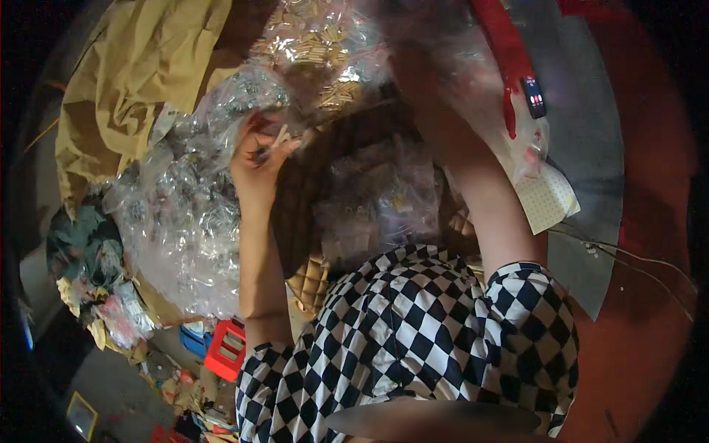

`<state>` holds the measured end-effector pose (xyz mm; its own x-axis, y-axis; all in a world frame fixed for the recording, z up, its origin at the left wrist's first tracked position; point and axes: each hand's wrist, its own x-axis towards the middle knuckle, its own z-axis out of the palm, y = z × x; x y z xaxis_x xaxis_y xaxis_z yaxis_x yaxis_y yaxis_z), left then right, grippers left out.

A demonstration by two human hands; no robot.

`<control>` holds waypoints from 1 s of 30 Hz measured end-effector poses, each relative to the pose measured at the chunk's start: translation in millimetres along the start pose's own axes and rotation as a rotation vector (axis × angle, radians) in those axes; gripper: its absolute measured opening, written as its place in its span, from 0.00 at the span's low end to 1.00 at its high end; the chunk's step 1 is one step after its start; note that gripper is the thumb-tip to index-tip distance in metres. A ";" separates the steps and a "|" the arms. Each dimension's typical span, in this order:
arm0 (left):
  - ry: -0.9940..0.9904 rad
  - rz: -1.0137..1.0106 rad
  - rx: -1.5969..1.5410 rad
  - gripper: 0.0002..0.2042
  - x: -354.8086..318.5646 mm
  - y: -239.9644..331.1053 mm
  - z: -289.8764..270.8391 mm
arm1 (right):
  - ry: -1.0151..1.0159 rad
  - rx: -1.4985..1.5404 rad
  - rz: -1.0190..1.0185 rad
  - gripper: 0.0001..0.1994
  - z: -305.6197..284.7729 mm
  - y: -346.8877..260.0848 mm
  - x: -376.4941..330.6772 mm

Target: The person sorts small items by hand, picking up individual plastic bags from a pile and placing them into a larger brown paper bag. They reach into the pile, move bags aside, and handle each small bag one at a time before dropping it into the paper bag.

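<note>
My left hand is raised left of the middle, its fingers closed round a couple of short pale pegs that look wooden. A clear plastic bag seems to lie against these fingers. My right forearm stretches up and inward, and my right hand is dark and smeared by motion, so its fingers do not show. It is nearest to the loose wooden pegs and the larger heap of pegs on clear plastic at the far side.
Filled clear plastic bags pile up on the left beside brown paper. More clear packets lie in my lap. A red stool stands lower left. On the right are a dark device with a lit screen, a dotted yellowish sheet and thin cables.
</note>
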<state>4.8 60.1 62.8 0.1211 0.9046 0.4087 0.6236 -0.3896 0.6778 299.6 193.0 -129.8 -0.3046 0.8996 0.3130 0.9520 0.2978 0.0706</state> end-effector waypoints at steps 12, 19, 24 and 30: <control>-0.293 -0.230 -0.144 0.07 -53.1 18.8 14.3 | -0.504 1.445 -0.007 0.16 -211.4 -89.6 -64.5; 0.129 -0.630 -0.616 0.04 -89.9 -20.7 9.4 | -0.056 0.225 0.309 0.10 -83.6 -42.1 -182.4; 0.199 -0.618 -0.740 0.08 -61.6 9.9 41.2 | -0.200 0.213 0.469 0.09 -9.3 -18.9 -181.0; -0.029 -0.739 -0.496 0.06 -97.4 -6.9 3.5 | -0.166 1.244 0.727 0.14 -90.0 -48.3 -131.9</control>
<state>-8.6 -24.7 16.2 -0.1555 0.9560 -0.2488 0.1448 0.2712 0.9516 296.5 31.1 -89.3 0.1427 0.9700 -0.1966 0.2796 -0.2301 -0.9321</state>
